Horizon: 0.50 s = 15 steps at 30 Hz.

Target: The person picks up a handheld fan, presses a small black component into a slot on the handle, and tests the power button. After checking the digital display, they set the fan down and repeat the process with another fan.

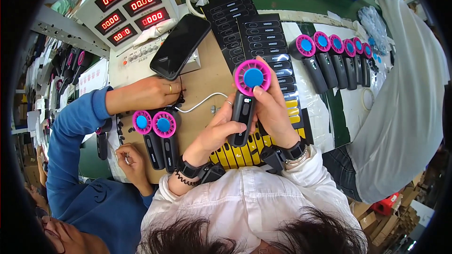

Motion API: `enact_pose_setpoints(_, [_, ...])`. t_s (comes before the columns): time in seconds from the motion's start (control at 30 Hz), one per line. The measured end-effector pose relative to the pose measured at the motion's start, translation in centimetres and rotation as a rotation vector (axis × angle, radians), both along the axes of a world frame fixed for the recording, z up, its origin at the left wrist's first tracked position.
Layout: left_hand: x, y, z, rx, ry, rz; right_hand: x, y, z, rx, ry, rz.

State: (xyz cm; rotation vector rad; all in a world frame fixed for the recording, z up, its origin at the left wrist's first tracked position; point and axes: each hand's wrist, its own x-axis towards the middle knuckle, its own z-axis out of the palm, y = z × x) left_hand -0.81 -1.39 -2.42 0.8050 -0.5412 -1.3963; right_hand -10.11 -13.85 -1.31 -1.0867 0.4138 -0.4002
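Observation:
A black handheld fan (243, 112) with a pink ring and a blue round centre is held upright between both my hands, its small display lit. My left hand (214, 134) is closed round the lower handle, thumb on its front. Higher up, my right hand (274, 112) grips the fan from the right, thumb just below the pink ring and fingers behind it. Beneath my hands lies a yellow backing sheet (230, 156) with black strips. Black label sheets (266, 37) stretch away behind the fan.
Two similar fans (163, 145) lie to the left, near a co-worker's hand (150, 95) and a white cable (202, 100). A black phone (181, 47) leans against a panel with red digital displays (141, 2). More fans (325, 61) stand in a row at right, beside another person's pale sleeve (400, 89).

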Motion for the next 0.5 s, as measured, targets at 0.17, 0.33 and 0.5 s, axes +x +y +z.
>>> enact_pose_setpoints(0.17, [-0.11, 0.11, -0.18, 0.011, -0.121, -0.030, 0.56, -0.25, -0.37, -0.080, -0.039, -0.079])
enact_pose_setpoints(0.33, [-0.59, 0.05, 0.23, 0.045, -0.208, 0.014, 0.71, 0.23, 0.14, -0.118, 0.042, -0.138])
enact_pose_setpoints(0.5, [-0.52, 0.14, 0.06, 0.038, -0.196, 0.033, 0.92, 0.29, -0.29, -0.117, 0.036, -0.133])
